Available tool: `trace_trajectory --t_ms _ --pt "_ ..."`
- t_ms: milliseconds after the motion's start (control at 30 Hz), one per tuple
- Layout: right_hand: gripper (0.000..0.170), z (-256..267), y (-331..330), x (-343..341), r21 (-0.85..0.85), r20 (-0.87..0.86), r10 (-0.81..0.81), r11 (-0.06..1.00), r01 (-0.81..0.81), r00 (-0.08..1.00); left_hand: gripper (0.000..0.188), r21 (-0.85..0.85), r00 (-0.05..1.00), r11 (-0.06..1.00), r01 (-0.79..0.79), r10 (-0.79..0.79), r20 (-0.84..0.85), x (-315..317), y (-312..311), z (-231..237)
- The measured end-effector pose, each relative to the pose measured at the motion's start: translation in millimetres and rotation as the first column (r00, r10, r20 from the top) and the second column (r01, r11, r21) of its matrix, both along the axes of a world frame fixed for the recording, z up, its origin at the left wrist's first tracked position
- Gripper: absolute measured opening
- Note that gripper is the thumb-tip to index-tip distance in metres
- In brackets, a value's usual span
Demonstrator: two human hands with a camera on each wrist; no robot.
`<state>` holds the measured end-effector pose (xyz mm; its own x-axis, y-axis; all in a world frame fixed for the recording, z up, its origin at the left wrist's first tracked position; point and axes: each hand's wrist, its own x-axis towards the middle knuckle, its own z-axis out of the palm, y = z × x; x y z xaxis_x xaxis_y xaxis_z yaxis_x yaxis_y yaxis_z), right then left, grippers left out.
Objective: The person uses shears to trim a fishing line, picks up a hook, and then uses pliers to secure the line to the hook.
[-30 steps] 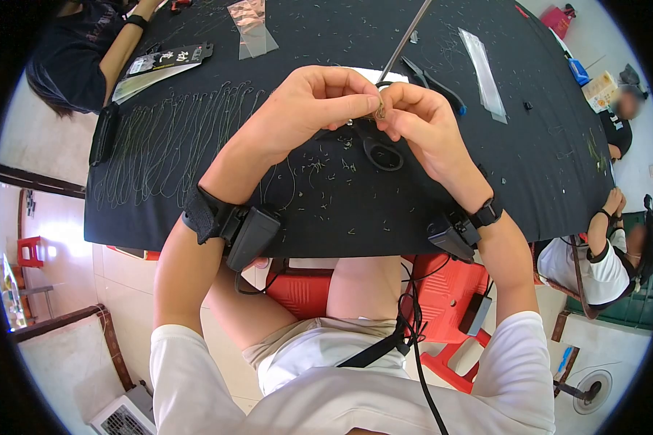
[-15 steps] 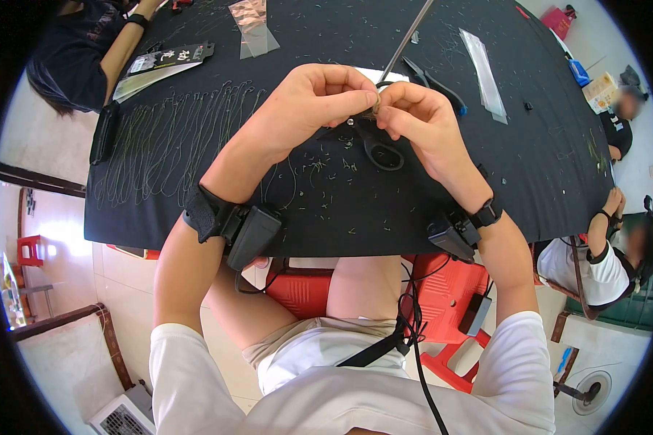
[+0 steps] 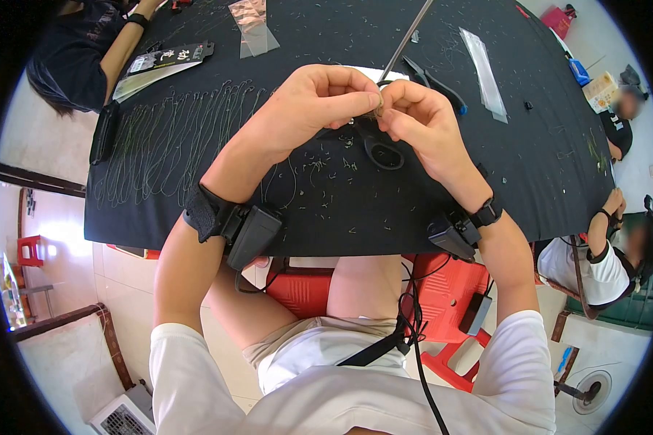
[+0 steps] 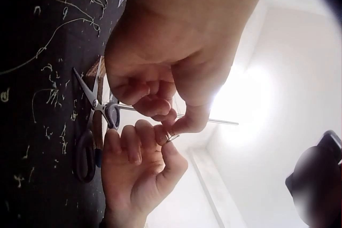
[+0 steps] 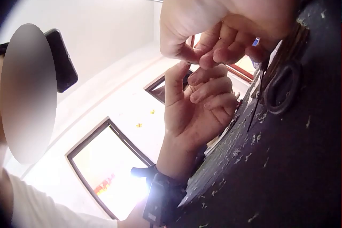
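two bare hands meet above the black table (image 3: 537, 188), and from where i stand they cover much of their own work. the left hand (image 3: 315, 105) pinches a small thin piece (image 4: 172, 138) between thumb and forefinger, and the right hand (image 3: 426, 119) pinches it from the other side, thumb and forefinger bent to the same spot. the piece sits right between the fingertips, clear of the cloth; it is too small for me to tell what it is. i'd guess the tips meet so closely because something that slight needs steadying from both sides. the remaining fingers curl inward, probably to keep out of the way.

below the hands lie dark-handled scissors (image 4: 96, 106), blades parted, likely placed there for easy reach. a plier-like tool (image 3: 446, 90) lies just beyond the right hand, perhaps for the same reason. a thin metal rod (image 3: 408, 38) slants up behind the fingers; its foot is hidden, so i can't say what holds it.

to the person's left, many fine threads (image 3: 181, 138) lie side by side, seemingly spread so they don't tangle. pale clippings (image 3: 316, 167) litter the cloth nearer the person.
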<state>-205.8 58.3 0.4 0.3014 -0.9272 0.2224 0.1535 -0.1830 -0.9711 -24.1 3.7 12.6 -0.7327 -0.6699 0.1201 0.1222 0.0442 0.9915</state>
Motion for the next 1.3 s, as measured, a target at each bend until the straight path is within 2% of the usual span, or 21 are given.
trace_trajectory --t_ms 333,533,833,1300 --pt "0.006 1.5 -0.1 0.7 -0.028 0.006 -0.033 0.999 0.033 0.999 0.017 0.058 1.000 0.998 -0.011 0.009 0.028 1.0 -1.5 0.9" --pt "0.007 -1.1 -1.9 -1.6 -0.023 0.037 -0.021 0.999 0.022 0.999 0.015 -0.022 1.000 0.999 0.025 -0.025 0.002 -0.3 -0.7 0.1" --pt "0.006 -0.1 -2.0 -1.7 -0.023 0.014 -0.039 0.999 0.039 0.999 0.013 -0.027 0.998 0.999 -0.026 0.028 0.060 0.5 0.7 3.3" --pt "0.007 -1.2 -2.6 -1.9 -0.002 0.005 -0.051 0.999 0.051 0.999 0.011 -0.010 1.000 1.000 -0.010 0.010 0.007 -0.5 -1.1 0.1"
